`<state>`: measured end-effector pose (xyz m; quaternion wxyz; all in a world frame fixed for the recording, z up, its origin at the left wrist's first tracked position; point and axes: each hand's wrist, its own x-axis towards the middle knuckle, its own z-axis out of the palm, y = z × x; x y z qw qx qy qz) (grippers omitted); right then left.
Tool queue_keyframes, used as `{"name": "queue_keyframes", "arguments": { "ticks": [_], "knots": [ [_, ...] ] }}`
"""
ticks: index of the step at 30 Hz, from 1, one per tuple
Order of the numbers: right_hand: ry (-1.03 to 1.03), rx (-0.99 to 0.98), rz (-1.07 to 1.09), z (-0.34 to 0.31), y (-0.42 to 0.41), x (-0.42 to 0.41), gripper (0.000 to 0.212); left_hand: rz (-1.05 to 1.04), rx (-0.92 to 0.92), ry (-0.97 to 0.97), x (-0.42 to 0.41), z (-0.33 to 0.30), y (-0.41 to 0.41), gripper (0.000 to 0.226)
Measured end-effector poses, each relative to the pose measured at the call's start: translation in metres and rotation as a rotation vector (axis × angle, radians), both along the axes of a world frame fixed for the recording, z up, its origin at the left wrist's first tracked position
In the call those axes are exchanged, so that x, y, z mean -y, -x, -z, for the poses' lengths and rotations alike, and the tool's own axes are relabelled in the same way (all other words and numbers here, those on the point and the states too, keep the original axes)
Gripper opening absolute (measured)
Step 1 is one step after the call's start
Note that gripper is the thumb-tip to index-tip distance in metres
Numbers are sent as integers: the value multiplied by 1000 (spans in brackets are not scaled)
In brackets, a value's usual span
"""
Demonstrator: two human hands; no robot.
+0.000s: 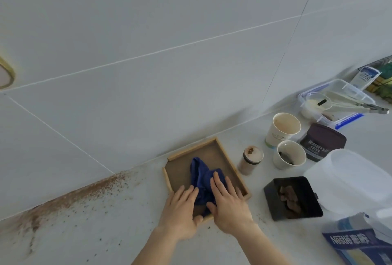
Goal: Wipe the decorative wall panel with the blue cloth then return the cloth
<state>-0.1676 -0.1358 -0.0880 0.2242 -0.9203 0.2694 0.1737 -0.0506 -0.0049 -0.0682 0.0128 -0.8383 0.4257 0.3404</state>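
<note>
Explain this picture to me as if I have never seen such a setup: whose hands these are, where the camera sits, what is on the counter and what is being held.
There is no machine here. A person wears one wide camera on the head, so you look forward and down at their own two bare hands.

Both hands rest on a crumpled blue cloth lying in a shallow wooden tray on a pale counter. The left hand lies flat at the cloth's edge; the right hand presses on top. Neither has clearly closed around it.

Brown powder is scattered along the counter where it meets the tiled wall. To the right stand two paper cups, a small jar, a cocoa tin, a black tub of brown chunks, and a clear box.
</note>
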Motion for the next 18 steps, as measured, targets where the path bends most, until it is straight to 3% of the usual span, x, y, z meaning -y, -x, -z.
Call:
{"name": "queue_keyframes", "arguments": {
  "ticks": [6, 18],
  "knots": [
    [105, -126, -21, -12, -10, -3, 86, 75, 142, 15, -21, -13, -12, 81],
    [251, -65, 65, -119, -30, -68, 104, 41, 396, 241, -113, -119, -63, 91]
  ]
}}
